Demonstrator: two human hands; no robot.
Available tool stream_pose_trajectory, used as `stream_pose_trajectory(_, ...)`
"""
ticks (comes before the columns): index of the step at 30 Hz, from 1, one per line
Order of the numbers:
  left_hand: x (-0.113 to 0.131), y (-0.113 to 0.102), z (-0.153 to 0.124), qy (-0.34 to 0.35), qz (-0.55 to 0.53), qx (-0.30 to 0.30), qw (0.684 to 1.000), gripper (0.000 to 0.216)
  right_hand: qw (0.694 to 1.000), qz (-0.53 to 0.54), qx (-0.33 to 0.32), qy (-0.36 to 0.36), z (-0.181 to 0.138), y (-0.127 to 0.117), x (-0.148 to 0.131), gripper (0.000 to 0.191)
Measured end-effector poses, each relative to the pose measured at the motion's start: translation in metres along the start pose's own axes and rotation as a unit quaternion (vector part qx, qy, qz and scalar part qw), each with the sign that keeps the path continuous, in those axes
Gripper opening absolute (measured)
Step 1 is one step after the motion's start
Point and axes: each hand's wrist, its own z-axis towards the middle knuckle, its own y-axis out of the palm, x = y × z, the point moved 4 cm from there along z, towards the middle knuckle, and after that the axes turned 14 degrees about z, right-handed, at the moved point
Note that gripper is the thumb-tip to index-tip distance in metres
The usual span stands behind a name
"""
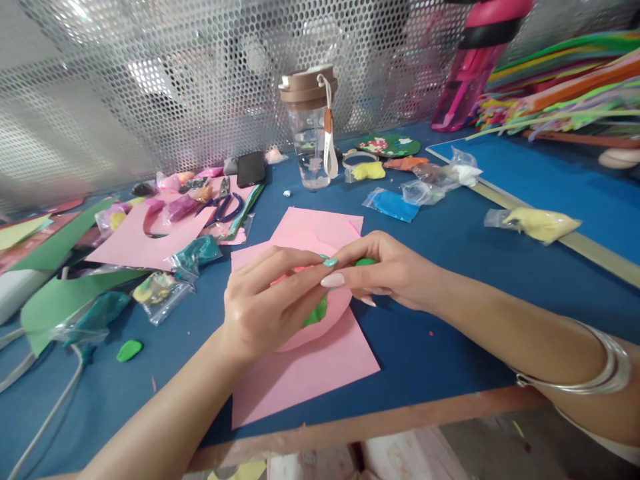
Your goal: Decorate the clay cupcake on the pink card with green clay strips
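Observation:
My left hand [270,297] and my right hand [387,267] meet over a round pink paper disc [327,320] that lies on a pink sheet [310,370] on the blue table. Green clay [316,313] is stuck on the disc under my left fingers. My right fingers pinch a small green clay lump [365,262]. My left fingertips are pressed together against the right ones, apparently on the same clay. A silver bangle [597,373] sits on my right wrist.
A lidded clear cup [310,127] stands behind, a pink bottle [470,67] at back right. Bags of coloured clay [393,203] lie around, plus a yellow one [537,223]. Scissors [223,203], a phone [251,168], green paper [60,300] and a loose green clay piece [129,349] are left.

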Motion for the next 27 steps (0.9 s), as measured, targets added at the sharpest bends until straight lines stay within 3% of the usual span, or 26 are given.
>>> stream_pose_trajectory(18,0.0015,0.0026,-0.0006,0.010,-0.005,-0.005,1.000,0.010,1.000,-0.006,0.019,0.012,0.0004,-0.0015,0.0010,0.007)
stream_pose_trajectory(27,0.0006,0.0038,-0.0019,0.011,-0.012,-0.010,1.000,0.013,0.999,-0.028,0.034,0.002,-0.0007,-0.0014,-0.0004,0.014)
